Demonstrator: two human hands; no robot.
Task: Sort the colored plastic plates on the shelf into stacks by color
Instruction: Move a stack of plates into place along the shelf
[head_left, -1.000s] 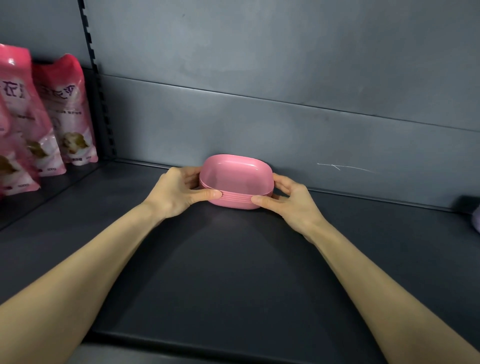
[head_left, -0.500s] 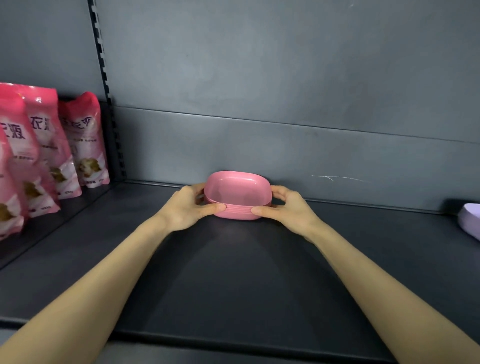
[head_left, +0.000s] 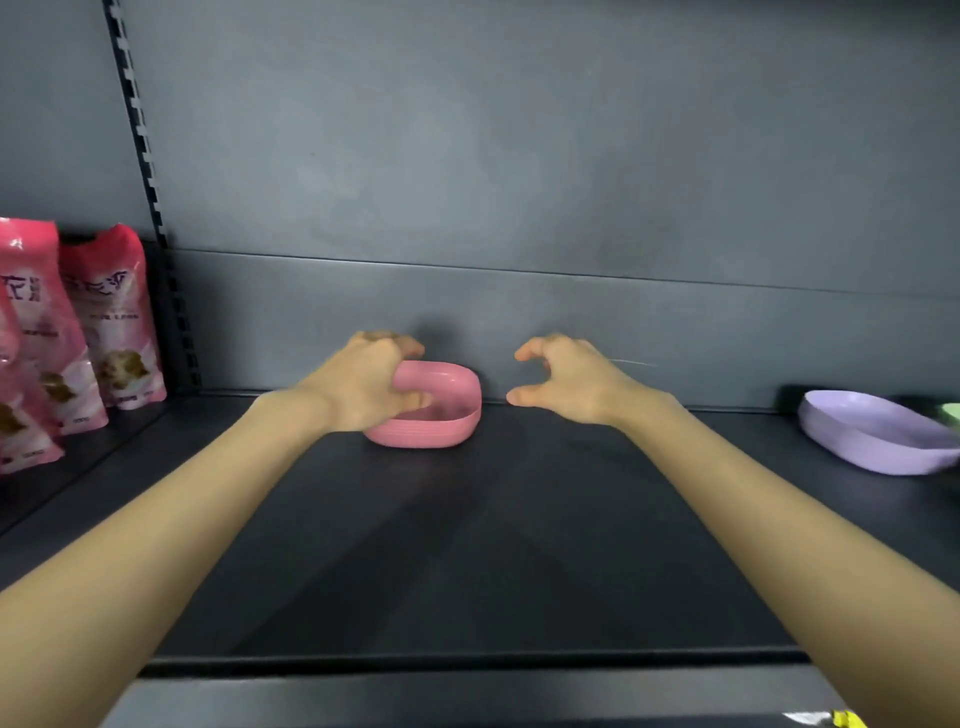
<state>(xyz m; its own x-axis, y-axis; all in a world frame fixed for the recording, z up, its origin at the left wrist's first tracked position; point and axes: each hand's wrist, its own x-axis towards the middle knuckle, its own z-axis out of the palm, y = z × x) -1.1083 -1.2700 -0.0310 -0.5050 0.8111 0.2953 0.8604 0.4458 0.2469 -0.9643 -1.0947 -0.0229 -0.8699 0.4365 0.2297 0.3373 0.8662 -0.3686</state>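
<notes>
Pink stack (head_left: 441, 421) judged done: left hand (head_left: 363, 384) curled over rim, grip unclear; right hand (head_left: 566, 382) loose, empty. Lilac plate (head_left: 872, 436) beyond right hand likely sought next.

I'm looking into a shop: dark metal shelf (head_left: 467, 545), slotted upright (head_left: 143, 156), pink packaged goods (head_left: 111, 322) lined up.

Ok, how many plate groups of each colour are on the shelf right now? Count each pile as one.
pink pile: 1 (nested plates, number unclear)
lilac plate: 1 (single or stacked, cannot tell)
green sliver: 1 (cut off at the frame edge, probably a plate)
Total: 3
</notes>
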